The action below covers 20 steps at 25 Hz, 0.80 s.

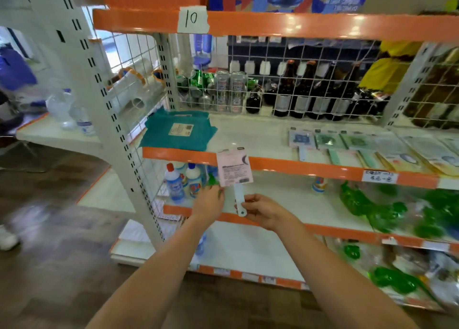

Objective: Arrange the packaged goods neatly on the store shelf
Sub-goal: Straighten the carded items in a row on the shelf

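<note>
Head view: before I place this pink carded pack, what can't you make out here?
- Pink carded pack: print too blurred to read.
- Left hand: fingers blurred, grip unclear.
- Flat packs lying in a row: cut off by the right edge.
- Dark brown glass bottles: labels obscured by wire mesh.

Print on the pink packaged item (234,167) is too blurred to read. The flat packets (387,147) at the shelf's right end are cut off by the picture's edge.

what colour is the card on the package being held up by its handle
Pale pink, with dark print, on the held package; its handle is white. Only the head view shows it.
</note>
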Motion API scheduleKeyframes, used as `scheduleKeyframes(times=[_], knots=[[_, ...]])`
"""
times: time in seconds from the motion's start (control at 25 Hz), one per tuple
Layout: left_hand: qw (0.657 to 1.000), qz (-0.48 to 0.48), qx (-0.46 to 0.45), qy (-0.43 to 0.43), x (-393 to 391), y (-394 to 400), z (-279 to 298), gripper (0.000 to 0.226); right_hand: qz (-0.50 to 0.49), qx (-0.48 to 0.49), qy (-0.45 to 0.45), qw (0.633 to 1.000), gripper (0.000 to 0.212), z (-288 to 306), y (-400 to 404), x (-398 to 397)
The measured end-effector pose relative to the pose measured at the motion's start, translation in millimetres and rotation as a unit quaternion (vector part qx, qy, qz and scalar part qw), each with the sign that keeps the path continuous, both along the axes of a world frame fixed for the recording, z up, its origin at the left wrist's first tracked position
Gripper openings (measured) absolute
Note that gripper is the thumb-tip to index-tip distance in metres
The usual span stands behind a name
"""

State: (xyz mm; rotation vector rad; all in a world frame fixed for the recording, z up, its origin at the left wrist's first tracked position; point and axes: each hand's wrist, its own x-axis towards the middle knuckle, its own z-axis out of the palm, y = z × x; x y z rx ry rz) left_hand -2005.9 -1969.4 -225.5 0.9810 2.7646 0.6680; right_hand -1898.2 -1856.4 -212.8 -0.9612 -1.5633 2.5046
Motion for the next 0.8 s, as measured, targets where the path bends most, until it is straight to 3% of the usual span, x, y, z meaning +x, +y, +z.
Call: scheduleKeyframes(times=[0.32,0.48,0.8], knots=[[0.998,-0.015,0.026,-0.046,-1.1,-41.5,-27.9,0.027,-0.046,-0.018,-0.012,0.999,0.019,-27.8,-47.5,12.6],[0.987,0.026,0.067,-0.146,-11.1,-67.5,-34.6,0.030,-0.064,-0.051,-0.010,0.997,0.017,-48.0,-78.5,12.5],[0.917,0.110,0.175,-0.343,-28.7,-95.2,-36.2,0.027,-0.095,-0.078,-0.033,0.992,0.017,-73.9,-135.8,23.3]])
